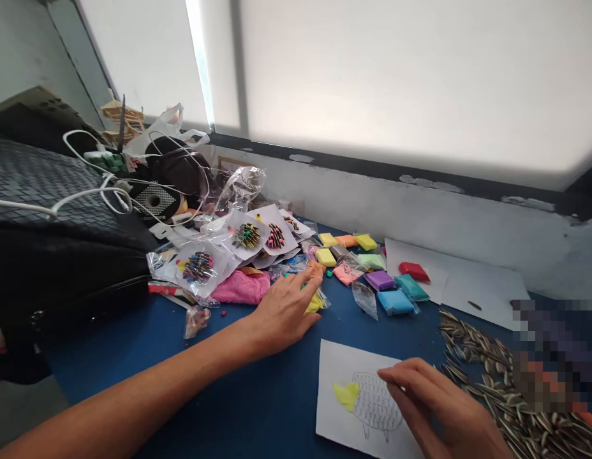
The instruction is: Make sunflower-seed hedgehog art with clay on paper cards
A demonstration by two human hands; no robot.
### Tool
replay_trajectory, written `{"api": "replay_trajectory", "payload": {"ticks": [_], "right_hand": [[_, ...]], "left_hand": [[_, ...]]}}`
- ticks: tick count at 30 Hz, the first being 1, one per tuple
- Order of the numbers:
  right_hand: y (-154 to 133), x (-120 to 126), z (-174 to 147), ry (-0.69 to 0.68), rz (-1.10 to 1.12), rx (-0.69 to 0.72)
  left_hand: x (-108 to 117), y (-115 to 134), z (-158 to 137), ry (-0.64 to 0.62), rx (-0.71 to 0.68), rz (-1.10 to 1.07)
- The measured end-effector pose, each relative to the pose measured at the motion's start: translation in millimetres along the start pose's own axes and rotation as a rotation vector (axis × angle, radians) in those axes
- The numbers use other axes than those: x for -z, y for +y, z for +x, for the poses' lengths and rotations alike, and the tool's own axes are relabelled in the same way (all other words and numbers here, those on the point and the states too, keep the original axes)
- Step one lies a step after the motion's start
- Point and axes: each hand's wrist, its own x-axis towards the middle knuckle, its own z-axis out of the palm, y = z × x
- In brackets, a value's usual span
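My left hand (286,309) reaches over the blue table with its fingers stretched out and the thumb apart. Its fingertips are at an orange clay packet (316,268), and a yellow packet (315,302) shows beside the thumb. A white sheet of paper (332,424) carries a pencil drawing of a round-bodied animal on two legs, its head filled with yellow clay (346,396). Above the drawing's right side, my right hand (434,401) has thumb and forefinger pinched together. Whatever may be between those fingertips is too small to make out.
Clay packets in several colours, including a blue one (395,302), lie beyond the paper. Striped sunflower seeds (497,376) are heaped at the right. Bagged seed-decorated pictures (248,236), a pink cloth (242,287) and a black bag (66,255) occupy the left.
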Motion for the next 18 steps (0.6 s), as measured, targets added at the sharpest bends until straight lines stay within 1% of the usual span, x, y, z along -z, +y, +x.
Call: {"api": "replay_trajectory", "payload": {"ticks": [3, 7, 10, 13, 15, 18], "right_hand": [[-13, 2, 17, -0.021, 0.075, -0.121], [-16, 0, 40, -0.008, 0.253, -0.373], [-8, -1, 60, -0.029, 0.334, -0.408], [0, -3, 78, -0.052, 0.412, -0.443], [4, -6, 85, -0.046, 0.458, -0.474], [10, -9, 87, 0.001, 0.497, -0.505]], "left_hand": [[-4, -7, 4, -0.032, -0.023, -0.034], [-3, -2, 9, -0.008, -0.103, -0.153], [0, 7, 17, 0.026, -0.15, -0.274], [0, 16, 26, 0.044, -0.163, -0.395], [-2, 20, 31, 0.054, -0.134, -0.475], [-6, 19, 31, 0.065, -0.053, -0.605]]}}
